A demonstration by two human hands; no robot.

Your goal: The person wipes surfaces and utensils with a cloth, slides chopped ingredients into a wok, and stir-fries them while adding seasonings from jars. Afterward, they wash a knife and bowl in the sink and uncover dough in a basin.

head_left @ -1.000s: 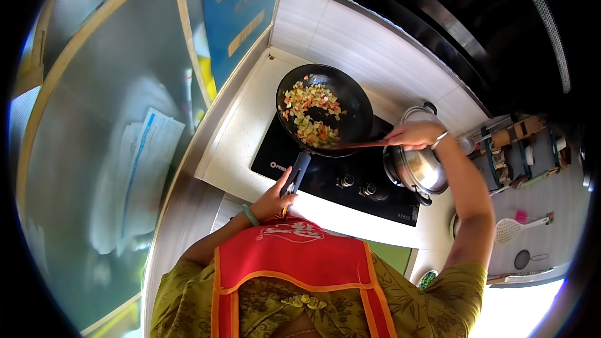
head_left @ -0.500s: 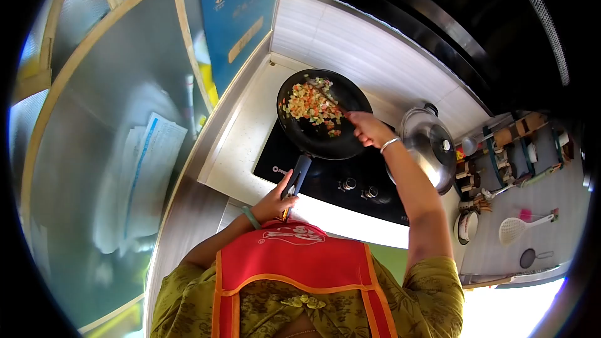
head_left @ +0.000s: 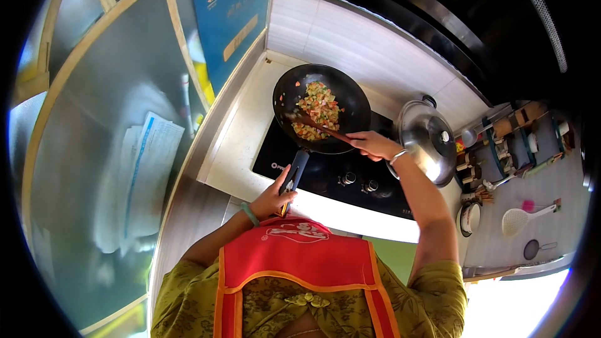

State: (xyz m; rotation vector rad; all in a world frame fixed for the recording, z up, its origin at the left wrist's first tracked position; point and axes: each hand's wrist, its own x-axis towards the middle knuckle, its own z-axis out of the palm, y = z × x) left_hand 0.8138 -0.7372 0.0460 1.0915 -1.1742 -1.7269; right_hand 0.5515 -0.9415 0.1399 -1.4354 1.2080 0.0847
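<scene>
My left hand (head_left: 275,196) is closed round the dark handle (head_left: 295,172) of a black wok (head_left: 354,103) on the stove. Diced food (head_left: 320,105), orange, green and pale, lies heaped in the middle and right of the wok. With my right hand (head_left: 374,145) I grip a brown wooden spatula (head_left: 327,129) by its handle, over the wok's near right rim. The spatula's blade is in the near left part of the wok, beside the food and partly hard to make out.
A lidded steel pot (head_left: 427,141) stands right of the wok on the black gas stove (head_left: 325,178). Beyond it are a rack (head_left: 523,141) of jars, a white bowl (head_left: 468,219) and a hanging white skimmer (head_left: 518,221). A range hood (head_left: 400,6) hangs above; a glass partition (head_left: 113,150) borders the left.
The spatula has swung from the wok's far side to its near left side. My right hand moved slightly toward me, and the food shifted right. My left hand stays on the handle.
</scene>
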